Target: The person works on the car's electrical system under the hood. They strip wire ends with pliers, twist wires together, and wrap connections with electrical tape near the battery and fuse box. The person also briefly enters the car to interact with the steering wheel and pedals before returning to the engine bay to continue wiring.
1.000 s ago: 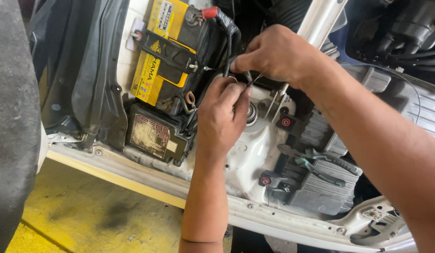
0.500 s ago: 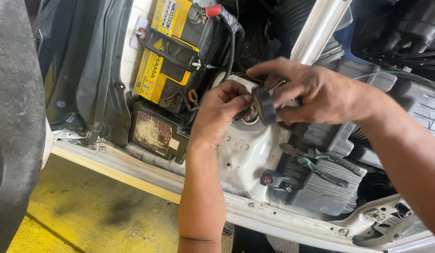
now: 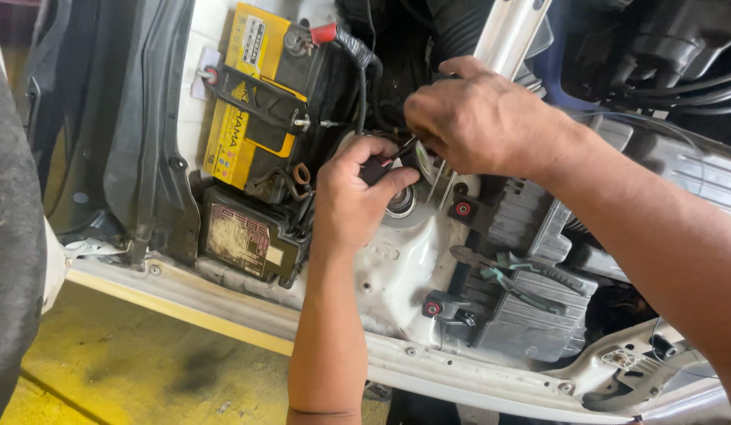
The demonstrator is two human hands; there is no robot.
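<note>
Hands meet over the strut mount (image 3: 400, 206): left hand (image 3: 351, 201) closes its grip on a dark tool (image 3: 379, 167), right hand's (image 3: 475, 118) grip cannot be told.

Both forearms bare — no gloves, no sleeves.

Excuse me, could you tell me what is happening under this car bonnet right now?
A person is leaning over an open engine bay and working with both bare hands at the round metal strut mount in the white body panel. The left hand pinches a small dark part with a red tip just above the mount. The right hand is closed over the same spot, its grip hiding whatever it holds. A yellow and black car battery sits to the side, untouched.
</note>
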